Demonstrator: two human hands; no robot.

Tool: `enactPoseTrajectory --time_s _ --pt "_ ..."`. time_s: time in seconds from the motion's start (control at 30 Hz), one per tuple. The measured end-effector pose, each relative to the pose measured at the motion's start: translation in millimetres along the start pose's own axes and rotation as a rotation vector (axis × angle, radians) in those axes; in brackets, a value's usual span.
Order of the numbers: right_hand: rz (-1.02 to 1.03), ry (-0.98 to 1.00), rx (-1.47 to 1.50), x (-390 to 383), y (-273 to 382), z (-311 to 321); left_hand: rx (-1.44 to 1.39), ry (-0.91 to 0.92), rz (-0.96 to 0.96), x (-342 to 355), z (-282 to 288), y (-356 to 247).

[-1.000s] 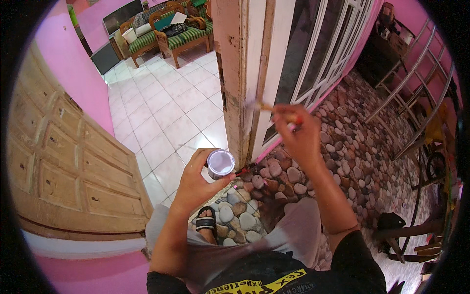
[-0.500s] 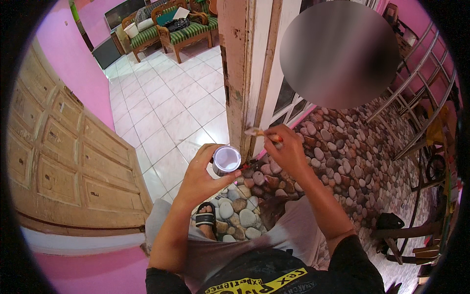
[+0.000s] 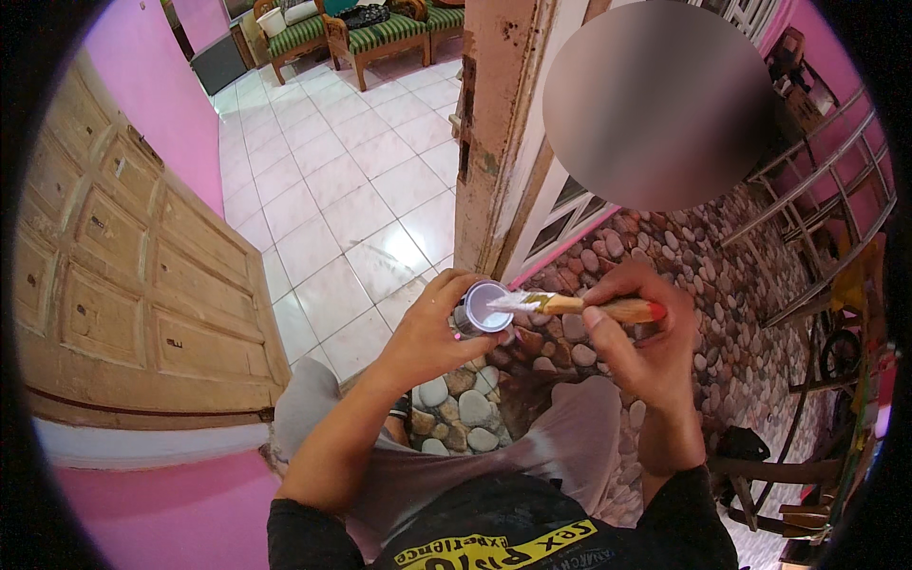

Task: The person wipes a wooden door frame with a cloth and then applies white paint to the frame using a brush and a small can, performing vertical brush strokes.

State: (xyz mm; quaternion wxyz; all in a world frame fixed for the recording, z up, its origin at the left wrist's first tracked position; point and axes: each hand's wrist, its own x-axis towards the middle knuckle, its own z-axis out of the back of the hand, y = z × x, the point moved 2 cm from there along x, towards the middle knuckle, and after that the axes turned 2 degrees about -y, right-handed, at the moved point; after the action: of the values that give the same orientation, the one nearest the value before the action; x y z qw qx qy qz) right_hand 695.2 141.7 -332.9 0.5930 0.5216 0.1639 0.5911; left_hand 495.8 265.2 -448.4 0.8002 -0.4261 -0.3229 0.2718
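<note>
My left hand [image 3: 435, 328] is wrapped round a small round cup [image 3: 472, 296] with white paint at its bottom. A paintbrush [image 3: 608, 308] with a wooden, red-tipped handle lies almost level in my right hand [image 3: 651, 342], gripped between thumb and fingers. Its white-coated bristles reach over the cup's rim and into the opening. Whether they touch the paint I cannot tell. Just beyond the cup stands the worn wooden door frame [image 3: 486, 190], patchy brown with white along its right side.
A panelled wooden door [image 3: 142, 266] stands at left beside a pink wall [image 3: 171, 508]. White tiles [image 3: 332, 228] cover the room beyond, with green-striped chairs [image 3: 385, 36] at the back. Pebble-patterned flooring [image 3: 722, 313] spreads right, near a metal ladder-like frame [image 3: 817, 180].
The brush has come away from the door frame, and its bristles are now at the cup's mouth. My left hand and the cup have shifted slightly right.
</note>
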Motion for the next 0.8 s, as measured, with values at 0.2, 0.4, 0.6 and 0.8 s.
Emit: enactPoseTrajectory --time_s 0.2,0.4,0.6,0.8 --pt "-0.103 0.116 -0.068 0.3 -11.7 -18.2 -0.022 0.003 -0.032 1.5 -7.3 4.4" --pt "-0.147 0.132 -0.069 -1.0 -19.7 -25.2 -0.013 0.008 -0.024 0.5 -5.2 4.1" --pt "-0.162 0.004 -0.019 0.3 -14.3 -13.3 -0.01 -0.014 -0.014 -0.6 -3.4 4.8" --pt "-0.3 -0.114 0.187 -6.3 -42.7 -16.9 -0.007 -0.004 -0.029 2.5 -4.9 2.3"
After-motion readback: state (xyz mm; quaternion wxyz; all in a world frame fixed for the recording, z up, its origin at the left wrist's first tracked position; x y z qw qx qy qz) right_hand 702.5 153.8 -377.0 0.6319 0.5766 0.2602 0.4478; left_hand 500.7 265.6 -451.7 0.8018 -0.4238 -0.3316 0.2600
